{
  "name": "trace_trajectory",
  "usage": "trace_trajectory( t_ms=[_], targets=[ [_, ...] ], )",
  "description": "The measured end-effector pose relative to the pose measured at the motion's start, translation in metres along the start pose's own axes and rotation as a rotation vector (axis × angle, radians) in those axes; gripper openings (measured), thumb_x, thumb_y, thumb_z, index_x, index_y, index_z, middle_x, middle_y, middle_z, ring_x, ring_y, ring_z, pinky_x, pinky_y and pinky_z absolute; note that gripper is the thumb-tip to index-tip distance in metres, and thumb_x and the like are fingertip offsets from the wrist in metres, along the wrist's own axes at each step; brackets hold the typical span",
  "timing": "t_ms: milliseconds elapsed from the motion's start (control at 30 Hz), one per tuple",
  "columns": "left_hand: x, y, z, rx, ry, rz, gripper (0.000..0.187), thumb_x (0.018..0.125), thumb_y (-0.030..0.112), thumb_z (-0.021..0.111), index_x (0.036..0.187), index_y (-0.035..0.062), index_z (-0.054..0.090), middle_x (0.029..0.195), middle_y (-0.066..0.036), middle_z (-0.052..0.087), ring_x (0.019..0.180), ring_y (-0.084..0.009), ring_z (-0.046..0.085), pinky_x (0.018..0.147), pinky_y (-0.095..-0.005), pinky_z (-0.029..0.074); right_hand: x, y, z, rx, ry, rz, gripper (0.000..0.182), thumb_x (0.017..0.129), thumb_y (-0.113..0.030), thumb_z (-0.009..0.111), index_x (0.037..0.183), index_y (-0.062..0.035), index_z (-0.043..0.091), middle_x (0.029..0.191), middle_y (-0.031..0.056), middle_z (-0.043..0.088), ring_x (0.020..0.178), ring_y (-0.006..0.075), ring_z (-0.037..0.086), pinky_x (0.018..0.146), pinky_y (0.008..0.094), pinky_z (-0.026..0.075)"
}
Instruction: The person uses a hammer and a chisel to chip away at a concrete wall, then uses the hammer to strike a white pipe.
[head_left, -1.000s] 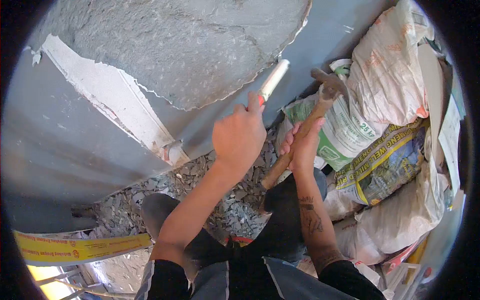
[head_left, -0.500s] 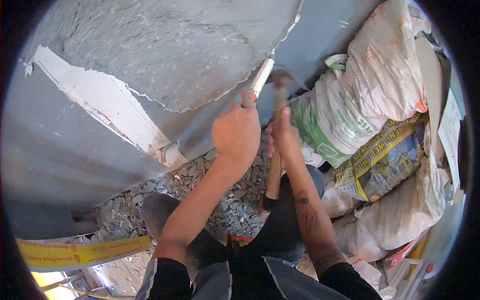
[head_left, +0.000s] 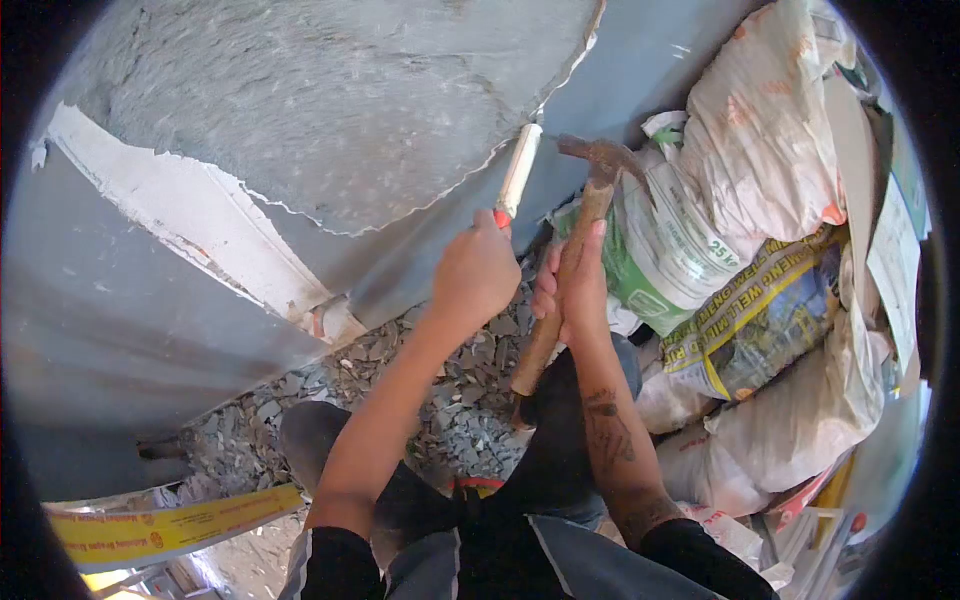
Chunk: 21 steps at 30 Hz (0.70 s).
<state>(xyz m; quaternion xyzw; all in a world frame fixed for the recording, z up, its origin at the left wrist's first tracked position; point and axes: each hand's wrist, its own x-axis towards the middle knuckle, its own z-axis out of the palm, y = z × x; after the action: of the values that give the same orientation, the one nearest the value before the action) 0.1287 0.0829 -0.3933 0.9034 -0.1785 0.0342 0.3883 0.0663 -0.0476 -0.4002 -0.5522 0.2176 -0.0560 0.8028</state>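
My left hand [head_left: 478, 270] is closed around a chisel [head_left: 519, 172] near its red band; its long cream-coloured part sticks out upward toward the wall, and the rest is hidden in the fist. In my right hand [head_left: 578, 285] is a claw hammer [head_left: 564, 270], gripped midway along its wooden handle. The hammer's dark metal head is up, a little to the right of the chisel's upper end and apart from it. Before both hands stands a grey wall [head_left: 330, 95] with a rough bare patch, whose ragged white edge lies close to the chisel's upper end.
Broken paint or plaster chips [head_left: 465, 420] cover the floor between my knees. Filled sacks [head_left: 690, 240] are piled on the right, close to the hammer. A white strip [head_left: 190, 205] crosses the wall at left. Lower left lies a yellow printed band [head_left: 170, 525].
The hammer has swung back to the right, away from the chisel's upper end, and its head is sharper in view. The left hand keeps the chisel almost where it was.
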Motion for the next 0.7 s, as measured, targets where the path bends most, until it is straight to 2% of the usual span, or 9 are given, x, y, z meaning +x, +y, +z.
trace_trajectory(
  t_ms=[100,167,267,333,400,433,533,633,700],
  targets=[
    [0.009,0.000,-0.003,-0.253,-0.159,-0.087,0.028,0.097,0.022,0.053,0.103,-0.0059,0.053,0.085,-0.027,0.066,0.082,-0.0433,0.067,0.073,-0.0504,0.053,-0.001,0.000,-0.006,0.088,0.038,-0.032,0.075,0.089,-0.083,0.026,0.079,-0.0102,0.042,0.055,0.0040,0.039,0.038,0.0180,0.036,0.038,0.0342,0.035],
    [0.009,0.007,-0.011,-0.567,-0.410,-0.335,0.029,0.097,0.023,0.054,0.100,-0.0054,0.054,0.081,-0.028,0.065,0.080,-0.0456,0.065,0.073,-0.0499,0.051,-0.003,0.001,-0.005,0.239,0.077,-0.114,0.075,0.089,-0.082,0.026,0.079,-0.0097,0.042,0.055,0.0041,0.039,0.038,0.0181,0.036,0.037,0.0337,0.035],
    [0.008,-0.008,0.014,-0.398,-0.196,-0.132,0.030,0.097,0.026,0.055,0.099,-0.0043,0.055,0.082,-0.027,0.065,0.076,-0.0447,0.064,0.071,-0.0475,0.050,0.001,0.005,0.000,0.408,0.161,-0.234,0.076,0.088,-0.083,0.026,0.079,-0.0093,0.043,0.054,0.0043,0.039,0.037,0.0188,0.036,0.037,0.0339,0.035],
    [0.008,-0.009,0.017,-0.407,-0.200,-0.145,0.030,0.097,0.026,0.055,0.099,-0.0045,0.055,0.082,-0.027,0.064,0.076,-0.0441,0.064,0.070,-0.0472,0.049,0.005,0.003,0.000,0.446,0.207,-0.262,0.077,0.088,-0.083,0.026,0.079,-0.0093,0.043,0.054,0.0044,0.040,0.037,0.0195,0.036,0.038,0.0346,0.035],
    [0.007,-0.008,0.018,-0.412,-0.204,-0.156,0.031,0.097,0.026,0.054,0.099,-0.0047,0.055,0.082,-0.027,0.064,0.076,-0.0436,0.064,0.069,-0.0469,0.049,0.007,-0.010,-0.012,-0.062,0.080,0.028,0.078,0.087,-0.084,0.024,0.078,-0.0094,0.044,0.053,0.0047,0.040,0.038,0.0205,0.037,0.039,0.0357,0.037],
    [0.008,-0.009,0.022,-0.387,-0.188,-0.141,0.031,0.097,0.027,0.054,0.099,-0.0044,0.055,0.081,-0.027,0.064,0.076,-0.0427,0.065,0.070,-0.0466,0.049,0.005,-0.012,-0.016,-0.052,0.079,0.023,0.078,0.087,-0.084,0.024,0.078,-0.0094,0.044,0.053,0.0047,0.040,0.038,0.0205,0.037,0.039,0.0357,0.037],
    [0.006,-0.002,0.020,-0.390,-0.181,-0.161,0.031,0.098,0.026,0.054,0.100,-0.0046,0.054,0.080,-0.026,0.064,0.072,-0.0401,0.065,0.068,-0.0459,0.049,0.000,-0.010,-0.022,0.038,0.133,-0.054,0.075,0.087,-0.085,0.027,0.080,-0.0119,0.042,0.056,0.0031,0.039,0.041,0.0178,0.038,0.039,0.0343,0.036],
    [0.004,0.003,0.018,-0.430,-0.199,-0.201,0.030,0.098,0.025,0.054,0.100,-0.0049,0.053,0.077,-0.023,0.063,0.061,-0.0344,0.065,0.061,-0.0440,0.050,0.001,-0.008,-0.018,0.451,0.171,-0.259,0.074,0.088,-0.083,0.027,0.081,-0.0113,0.043,0.055,0.0025,0.041,0.039,0.0172,0.037,0.037,0.0327,0.035],
    [0.002,0.010,0.015,-0.434,-0.205,-0.210,0.030,0.099,0.025,0.054,0.101,-0.0048,0.052,0.075,-0.021,0.063,0.054,-0.0304,0.064,0.055,-0.0425,0.051,0.010,-0.005,-0.017,0.072,0.195,-0.149,0.073,0.090,-0.080,0.030,0.078,-0.0099,0.045,0.057,0.0019,0.043,0.039,0.0167,0.039,0.038,0.0317,0.036]
  ],
)
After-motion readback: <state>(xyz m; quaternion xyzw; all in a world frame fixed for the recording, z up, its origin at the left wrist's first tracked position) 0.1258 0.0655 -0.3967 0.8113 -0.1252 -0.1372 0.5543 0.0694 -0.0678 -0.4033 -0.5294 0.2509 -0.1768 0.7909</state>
